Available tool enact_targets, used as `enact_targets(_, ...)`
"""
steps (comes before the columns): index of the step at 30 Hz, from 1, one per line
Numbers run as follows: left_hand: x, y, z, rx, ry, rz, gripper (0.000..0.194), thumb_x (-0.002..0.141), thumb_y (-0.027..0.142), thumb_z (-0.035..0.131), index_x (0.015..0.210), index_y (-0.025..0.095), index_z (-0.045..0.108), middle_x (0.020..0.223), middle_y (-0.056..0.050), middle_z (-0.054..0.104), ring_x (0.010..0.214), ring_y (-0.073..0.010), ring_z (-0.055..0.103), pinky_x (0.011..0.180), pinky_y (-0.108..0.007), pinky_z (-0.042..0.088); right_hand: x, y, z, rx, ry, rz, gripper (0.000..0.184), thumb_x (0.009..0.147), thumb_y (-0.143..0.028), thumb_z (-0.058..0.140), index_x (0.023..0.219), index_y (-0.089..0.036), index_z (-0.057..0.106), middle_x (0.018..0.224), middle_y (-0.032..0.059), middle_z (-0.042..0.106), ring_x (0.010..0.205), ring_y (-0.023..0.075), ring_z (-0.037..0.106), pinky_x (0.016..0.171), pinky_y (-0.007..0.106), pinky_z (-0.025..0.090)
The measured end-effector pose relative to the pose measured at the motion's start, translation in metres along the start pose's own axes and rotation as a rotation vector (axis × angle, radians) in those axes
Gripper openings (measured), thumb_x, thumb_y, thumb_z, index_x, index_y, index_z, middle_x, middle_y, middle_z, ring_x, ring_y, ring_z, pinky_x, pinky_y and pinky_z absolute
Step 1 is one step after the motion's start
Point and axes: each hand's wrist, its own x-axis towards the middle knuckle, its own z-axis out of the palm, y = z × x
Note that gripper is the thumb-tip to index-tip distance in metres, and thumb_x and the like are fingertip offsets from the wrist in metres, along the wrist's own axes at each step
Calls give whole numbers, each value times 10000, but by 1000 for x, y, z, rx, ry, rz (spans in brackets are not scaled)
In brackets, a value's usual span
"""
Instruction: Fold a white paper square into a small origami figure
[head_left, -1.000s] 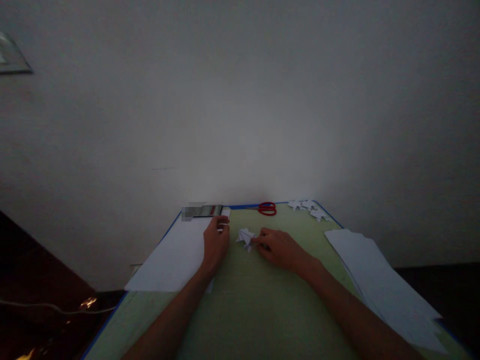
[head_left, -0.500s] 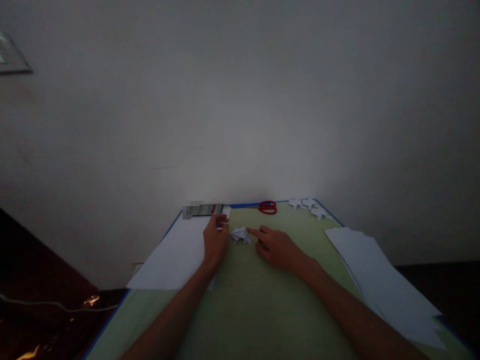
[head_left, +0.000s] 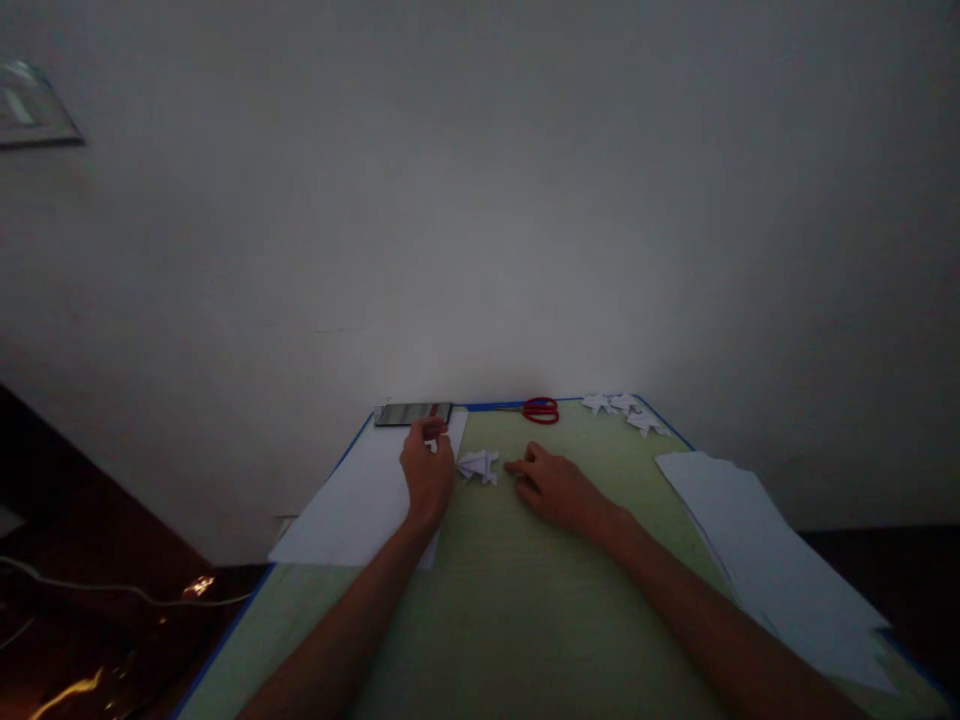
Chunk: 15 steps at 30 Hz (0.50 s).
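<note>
A small white origami frog point(head_left: 478, 465) lies on the green tabletop between my two hands. My left hand point(head_left: 429, 472) rests at the edge of the white paper sheets point(head_left: 352, 510), its fingers loosely bent and apart from the thumb, with nothing visible in it. The frog's left end is close beside this hand; whether they touch I cannot tell. To the frog's right is my right hand point(head_left: 559, 488), index finger stretched toward it with a small gap, the other fingers curled. It holds nothing that I can see.
Red-handled scissors point(head_left: 540, 410) lie at the table's far edge, and a phone point(head_left: 414, 414) is at the far left. Several folded white paper figures point(head_left: 645, 423) sit in the far right corner. A stack of white paper point(head_left: 772, 560) lies along the right edge. A wall stands behind.
The origami frog has shifted left and turned. My right index finger, at the frog a second ago, is now apart from it. My left hand has moved little; the view has tilted slightly.
</note>
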Motion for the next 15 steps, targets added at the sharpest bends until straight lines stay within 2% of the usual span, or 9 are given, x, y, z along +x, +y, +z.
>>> enact_targets(4,0,-1,0,-4,-2,-17,220,794,94,550,970,204,623,959,-55,740,912,-218,701,838,-369,546,0,-1,2,5,23,20,400,993,-214,458,1360,-222,615,1184,99,605,918,193,655,814,299,448)
enact_targets(9,-3,1,3,-38,-25,-15,221,802,90,547,975,204,626,958,-59,742,910,-216,705,826,-359,548,1,-6,3,-91,13,-24,613,992,-184,429,1583,-320,341,1232,101,571,864,196,650,748,302,456)
enact_targets(12,-3,2,3,-44,-27,-15,225,801,82,542,978,195,623,949,-65,741,910,-216,706,836,-360,549,2,-8,4,-143,-6,-48,632,991,-184,432,1591,-356,329,1223,106,566,866,203,647,743,307,458)
enact_targets(15,-2,1,3,-33,-30,-21,229,798,79,538,980,194,617,956,-68,742,911,-220,707,842,-368,550,4,-7,6,-136,0,-43,591,996,-188,433,1561,-358,394,1214,105,563,859,199,648,749,308,465)
